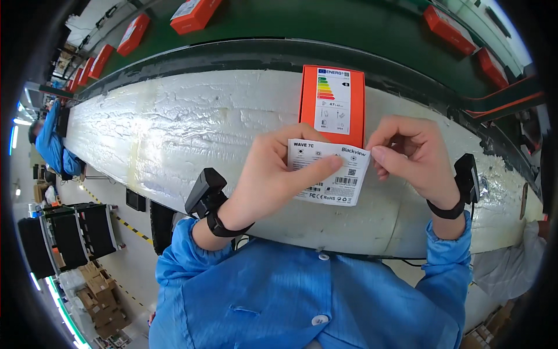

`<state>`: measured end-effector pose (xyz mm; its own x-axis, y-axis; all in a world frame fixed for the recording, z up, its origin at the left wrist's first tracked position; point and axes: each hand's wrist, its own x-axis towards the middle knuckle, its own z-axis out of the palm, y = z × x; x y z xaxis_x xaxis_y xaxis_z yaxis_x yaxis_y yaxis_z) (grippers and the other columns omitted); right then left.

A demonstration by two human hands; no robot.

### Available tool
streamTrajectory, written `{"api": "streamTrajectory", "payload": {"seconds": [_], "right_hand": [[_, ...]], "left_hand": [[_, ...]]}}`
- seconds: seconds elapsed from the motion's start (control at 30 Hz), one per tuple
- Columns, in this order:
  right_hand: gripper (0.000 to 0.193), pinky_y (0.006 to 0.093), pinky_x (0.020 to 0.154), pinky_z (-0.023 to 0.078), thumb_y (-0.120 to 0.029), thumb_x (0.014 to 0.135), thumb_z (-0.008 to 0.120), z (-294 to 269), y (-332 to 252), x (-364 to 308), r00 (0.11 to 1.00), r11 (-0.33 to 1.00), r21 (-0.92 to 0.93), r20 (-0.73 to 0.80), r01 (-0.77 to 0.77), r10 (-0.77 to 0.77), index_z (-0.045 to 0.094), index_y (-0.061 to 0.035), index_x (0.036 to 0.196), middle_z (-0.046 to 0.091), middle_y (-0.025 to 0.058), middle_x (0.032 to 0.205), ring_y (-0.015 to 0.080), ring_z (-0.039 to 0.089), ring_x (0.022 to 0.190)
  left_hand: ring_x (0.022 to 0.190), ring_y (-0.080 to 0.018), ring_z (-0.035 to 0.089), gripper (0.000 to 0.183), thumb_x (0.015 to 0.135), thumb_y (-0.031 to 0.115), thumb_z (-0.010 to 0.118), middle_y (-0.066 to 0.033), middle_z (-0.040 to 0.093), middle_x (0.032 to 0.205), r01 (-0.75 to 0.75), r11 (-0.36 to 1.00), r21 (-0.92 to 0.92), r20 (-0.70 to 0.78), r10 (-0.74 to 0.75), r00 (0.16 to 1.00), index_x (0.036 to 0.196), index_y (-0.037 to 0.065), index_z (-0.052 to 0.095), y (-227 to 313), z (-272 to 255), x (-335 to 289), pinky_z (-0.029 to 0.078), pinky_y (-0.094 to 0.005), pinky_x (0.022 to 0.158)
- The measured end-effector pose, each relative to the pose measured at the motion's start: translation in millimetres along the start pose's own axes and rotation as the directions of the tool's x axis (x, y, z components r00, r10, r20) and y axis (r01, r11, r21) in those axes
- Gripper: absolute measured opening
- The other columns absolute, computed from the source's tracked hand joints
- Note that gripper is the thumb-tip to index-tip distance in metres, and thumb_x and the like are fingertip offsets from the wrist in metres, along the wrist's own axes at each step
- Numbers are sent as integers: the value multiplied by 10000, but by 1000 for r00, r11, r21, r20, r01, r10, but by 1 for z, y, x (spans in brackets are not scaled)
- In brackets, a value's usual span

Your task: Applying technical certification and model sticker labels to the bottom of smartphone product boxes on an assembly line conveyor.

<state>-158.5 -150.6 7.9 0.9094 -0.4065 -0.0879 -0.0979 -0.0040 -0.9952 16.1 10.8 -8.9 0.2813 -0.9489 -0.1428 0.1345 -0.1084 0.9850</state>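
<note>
2 forearms [209,237] angle inward. The left grip [273,171] is pinched, its thumb stretched rightward, fingers partly hidden; the right grip [417,156] curls, thumb and forefinger tips close together.

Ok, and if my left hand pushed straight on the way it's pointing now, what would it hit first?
Past the white printed sheet it holds, your left hand would probably meet the orange box first, though depth there is unclear.

The left hand [272,167] hides part of the white printed sheet [344,185].
</note>
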Motion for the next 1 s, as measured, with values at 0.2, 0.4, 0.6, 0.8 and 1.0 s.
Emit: {"api": "streamTrajectory", "payload": {"seconds": [0.2,0.4,0.6,0.8,1.0], "right_hand": [[93,190,575,494,-83,886,658,1,-2,2,1000,1000,-21,-21,-13,12,676,2,918,637,12,792,58,589,682],[123,195,573,501,-74,881,653,-3,4,5,991,991,85,103,-100,91,669,23,955,653,23,825,66,603,681],[168,213,649,479,-135,920,626,17,22,7,982,960,240,155,-144,109,652,8,1005,665,24,872,66,615,765],[66,199,566,432,1,836,694,42,12,3,986,961,-219,28,169,-167,638,-18,807,627,34,775,58,565,643],[67,191,507,357,-26,895,648,0,19,-30,917,987,-156,-387,43,-102,613,0,844,615,23,795,35,480,588]], "left_hand": [[779,-96,673,145,850,100,738,-76,711,915,1,1000,8,1,-1,1000,920,26,635,0,-2,2,522,-224,684],[845,-111,669,200,840,58,724,-84,708,944,-45,999,-2,115,45,992,1020,1,656,4,-2,-1,514,-232,756],[711,-73,531,141,834,74,742,-21,608,774,-126,989,-78,-7,126,992,917,4,653,-6,3,-9,411,-230,639],[714,-64,523,210,843,48,699,-22,575,793,-35,997,-64,-204,21,979,728,45,523,-8,-10,-35,418,-237,635],[776,-145,495,159,855,27,672,-36,534,840,275,780,562,-798,425,427,831,35,514,-71,-116,-154,372,-292,680]]}}
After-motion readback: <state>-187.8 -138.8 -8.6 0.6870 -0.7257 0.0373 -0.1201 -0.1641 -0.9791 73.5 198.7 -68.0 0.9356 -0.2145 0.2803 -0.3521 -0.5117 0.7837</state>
